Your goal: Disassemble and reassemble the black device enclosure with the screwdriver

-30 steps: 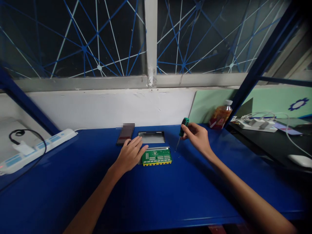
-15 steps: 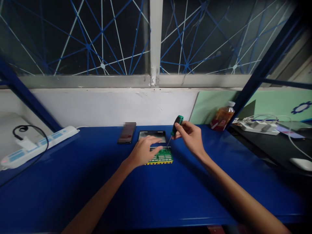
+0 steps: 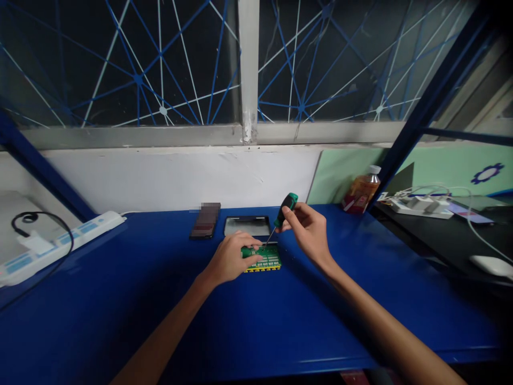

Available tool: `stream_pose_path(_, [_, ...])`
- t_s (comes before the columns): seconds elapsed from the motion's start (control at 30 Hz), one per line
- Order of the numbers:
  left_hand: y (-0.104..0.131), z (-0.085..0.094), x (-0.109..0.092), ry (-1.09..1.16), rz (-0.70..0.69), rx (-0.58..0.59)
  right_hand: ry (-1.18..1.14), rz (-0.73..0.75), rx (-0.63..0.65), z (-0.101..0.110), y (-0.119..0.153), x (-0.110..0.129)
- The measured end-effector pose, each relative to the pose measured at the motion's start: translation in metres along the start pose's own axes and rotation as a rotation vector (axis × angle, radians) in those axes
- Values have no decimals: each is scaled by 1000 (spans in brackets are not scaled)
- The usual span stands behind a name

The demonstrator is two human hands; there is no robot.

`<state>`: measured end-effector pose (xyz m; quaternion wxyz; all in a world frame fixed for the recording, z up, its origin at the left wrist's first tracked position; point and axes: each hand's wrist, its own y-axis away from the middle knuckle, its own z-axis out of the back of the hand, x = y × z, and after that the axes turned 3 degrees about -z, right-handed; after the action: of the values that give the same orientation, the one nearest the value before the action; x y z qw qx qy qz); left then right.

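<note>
A green circuit board point(image 3: 271, 255) with a row of yellow parts along its near edge lies on the blue table. My right hand point(image 3: 306, 230) is closed around the green and black handle of a screwdriver point(image 3: 287, 207). The tool is tilted, its thin shaft reaching down and left to the upper part of the board. From the left, my left hand point(image 3: 232, 258) reaches over the board, thumb and fingers apart with board showing between them. It covers the board's left end. Whether the fingertips touch the board or a small part near the screwdriver tip is unclear.
Behind the board lies a black-rimmed rectangular frame point(image 3: 247, 225), with a dark phone-like slab point(image 3: 206, 220) left of it. A white power strip point(image 3: 88, 230) with a black cable runs along the left. At the back right stands a bottle point(image 3: 363, 191); a white mouse point(image 3: 492, 266) is farther right.
The screwdriver tip has shifted left along the board, and the handle leans more to the right. My left thumb and fingers have come closer to the tip. The whole view has shifted slightly.
</note>
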<state>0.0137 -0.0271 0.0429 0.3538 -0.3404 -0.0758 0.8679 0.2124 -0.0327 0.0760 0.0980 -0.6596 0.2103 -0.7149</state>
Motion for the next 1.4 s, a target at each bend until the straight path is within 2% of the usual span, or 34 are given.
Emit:
stream_pose_path(0.2, [0, -8, -3, -21, -4, -24, -32, 9, 6, -1, 5, -1])
stream_pose_path(0.67, [0, -9, -5, -66, -55, -69, 2, 85, 33, -2, 8, -7])
stream_pose_path(1.13, [0, -12, -5, -14, -25, -245, -26, 140, 8, 0, 10, -5])
stream_pose_path(1.4, [3, -17, -3, -259, -76, -223, 29, 178, -14, 0, 12, -5])
